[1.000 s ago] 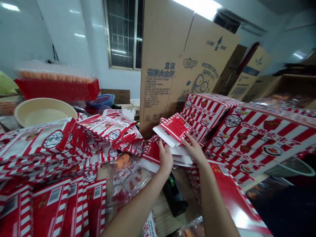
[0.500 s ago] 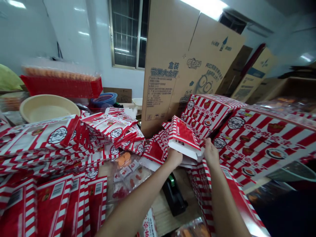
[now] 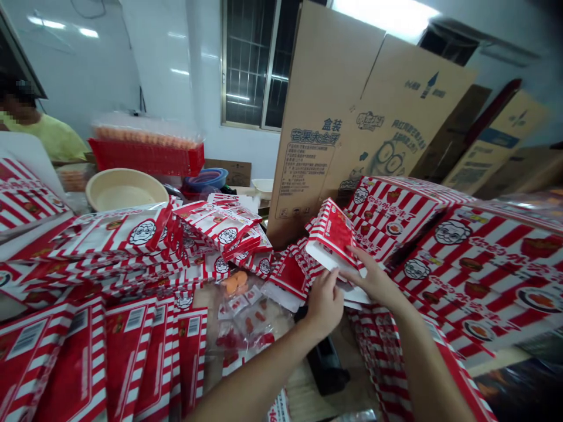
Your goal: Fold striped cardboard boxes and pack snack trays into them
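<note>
My right hand (image 3: 373, 281) holds a flat red-and-white striped carton (image 3: 335, 234), tilted up above a pile of the same flat cartons (image 3: 290, 275). My left hand (image 3: 324, 302) is closed at the carton's lower white edge, fingers curled against it. Both forearms reach in from the bottom of the view. Under my hands lies a black tape dispenser (image 3: 328, 366) on the wooden table.
Stacks of striped cartons (image 3: 132, 351) fill the left; assembled striped boxes (image 3: 475, 252) stand right. A clear bag of small sweets (image 3: 246, 316) lies in the middle. Tall brown cardboard boxes (image 3: 352, 117), a cream bowl (image 3: 125, 190) and red trays (image 3: 147, 157) stand behind. A person in a yellow shirt (image 3: 53, 138) sits far left.
The carton has tilted more upright in my hands, and my left hand has shifted to its lower edge. My view has swung left, bringing the person in yellow into sight.
</note>
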A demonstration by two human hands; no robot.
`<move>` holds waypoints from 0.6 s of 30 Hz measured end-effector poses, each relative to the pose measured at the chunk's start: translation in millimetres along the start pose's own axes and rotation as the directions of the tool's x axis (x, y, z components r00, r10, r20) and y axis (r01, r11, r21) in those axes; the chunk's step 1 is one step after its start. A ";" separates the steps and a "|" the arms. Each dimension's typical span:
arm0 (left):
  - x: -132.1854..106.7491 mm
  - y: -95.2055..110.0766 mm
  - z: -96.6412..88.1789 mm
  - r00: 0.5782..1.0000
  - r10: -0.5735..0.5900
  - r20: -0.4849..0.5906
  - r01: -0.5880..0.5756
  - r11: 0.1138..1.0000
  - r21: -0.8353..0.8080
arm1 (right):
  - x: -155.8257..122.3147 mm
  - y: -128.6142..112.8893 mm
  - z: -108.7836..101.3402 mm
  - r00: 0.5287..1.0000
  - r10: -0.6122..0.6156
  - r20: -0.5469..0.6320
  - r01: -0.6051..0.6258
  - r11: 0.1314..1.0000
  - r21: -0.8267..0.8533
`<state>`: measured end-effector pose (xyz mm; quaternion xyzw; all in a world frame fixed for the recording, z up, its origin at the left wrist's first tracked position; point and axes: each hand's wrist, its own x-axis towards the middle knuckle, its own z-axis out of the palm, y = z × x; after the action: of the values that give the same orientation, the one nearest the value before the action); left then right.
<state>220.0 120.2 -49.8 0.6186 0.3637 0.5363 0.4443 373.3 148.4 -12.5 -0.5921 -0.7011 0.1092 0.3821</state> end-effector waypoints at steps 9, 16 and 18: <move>-12.7 17.9 -8.7 0.974 0.129 0.185 -0.135 0.991 0.018 | 19.4 22.3 -6.3 0.982 0.066 -0.177 -0.112 0.957 -0.267; -9.0 16.3 -97.5 0.857 -0.007 -0.515 0.027 0.999 0.031 | 18.9 30.0 -33.0 0.922 0.199 -0.331 -0.309 0.895 -0.323; 6.3 11.1 -138.2 0.690 -0.069 -0.721 0.098 0.995 -0.001 | 14.6 16.2 -40.2 0.918 0.157 -0.364 -0.289 0.894 -0.343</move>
<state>84.4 144.3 -33.1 0.3504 0.5464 0.7078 0.2787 412.0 154.2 11.2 -0.7434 -0.5617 -0.0887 0.3521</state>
